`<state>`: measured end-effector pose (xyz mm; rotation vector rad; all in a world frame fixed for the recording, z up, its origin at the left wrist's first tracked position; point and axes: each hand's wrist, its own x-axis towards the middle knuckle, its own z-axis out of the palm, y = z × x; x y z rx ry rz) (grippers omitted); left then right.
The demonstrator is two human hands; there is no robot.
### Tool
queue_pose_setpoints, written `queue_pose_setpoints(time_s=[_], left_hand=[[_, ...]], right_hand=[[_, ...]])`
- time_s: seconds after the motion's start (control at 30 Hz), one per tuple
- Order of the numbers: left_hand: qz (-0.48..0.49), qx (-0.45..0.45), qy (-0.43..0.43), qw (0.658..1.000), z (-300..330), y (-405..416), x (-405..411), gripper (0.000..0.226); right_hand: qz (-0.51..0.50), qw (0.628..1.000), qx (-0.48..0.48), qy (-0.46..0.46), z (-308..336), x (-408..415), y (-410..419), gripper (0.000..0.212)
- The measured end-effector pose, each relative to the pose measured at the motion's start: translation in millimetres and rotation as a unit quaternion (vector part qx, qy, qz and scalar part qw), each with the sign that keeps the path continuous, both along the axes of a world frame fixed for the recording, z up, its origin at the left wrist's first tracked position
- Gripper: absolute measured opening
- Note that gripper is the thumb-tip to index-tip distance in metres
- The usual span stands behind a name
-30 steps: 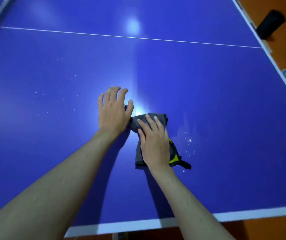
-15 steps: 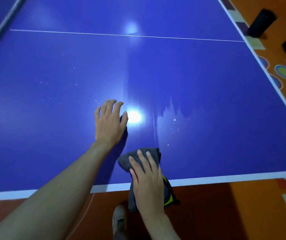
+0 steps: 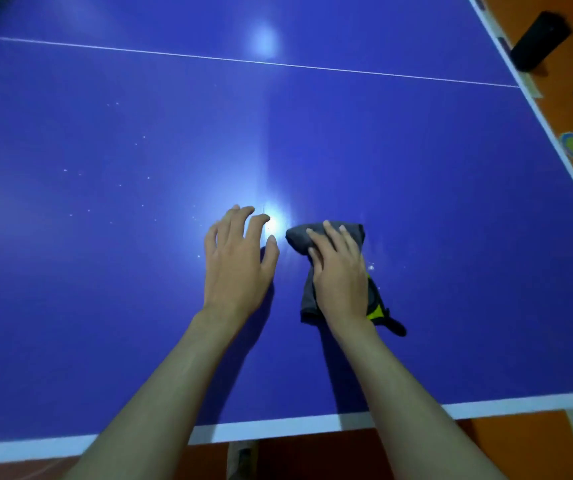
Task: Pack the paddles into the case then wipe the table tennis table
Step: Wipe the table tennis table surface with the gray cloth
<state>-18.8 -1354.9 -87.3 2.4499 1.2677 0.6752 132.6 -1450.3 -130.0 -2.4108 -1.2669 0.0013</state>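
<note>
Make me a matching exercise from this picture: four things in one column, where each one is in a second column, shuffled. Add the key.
Things
1. left hand
2. grey cloth
3. black box
4. white centre line

Places
A. on the orange floor, beyond the table's right edge
B. under the right hand
C. fingers spread on the bare blue table
D. across the far part of the table

Pairs: 1-C, 2-B, 3-A, 4-D

orange floor (image 3: 551,81); lamp glare (image 3: 265,41) overhead
</note>
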Motion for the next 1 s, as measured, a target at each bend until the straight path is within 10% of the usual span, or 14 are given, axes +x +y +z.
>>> queue_pose_setpoints(time_s=[0.47, 1.0], left_hand=[[-0.011, -0.003, 0.026, 1.0, -8.4, -15.5, -4.2, 0.029], [0.04, -0.047, 0.038, 0.997, 33.7, -138.9, -11.1, 0.031]], right_hand=[[0.014, 0.999, 0.006, 0.045, 5.7, 87.3, 91.9, 0.036], [0.034, 0.998, -0.053, -0.028, 1.3, -51.9, -184.7, 0.052]])
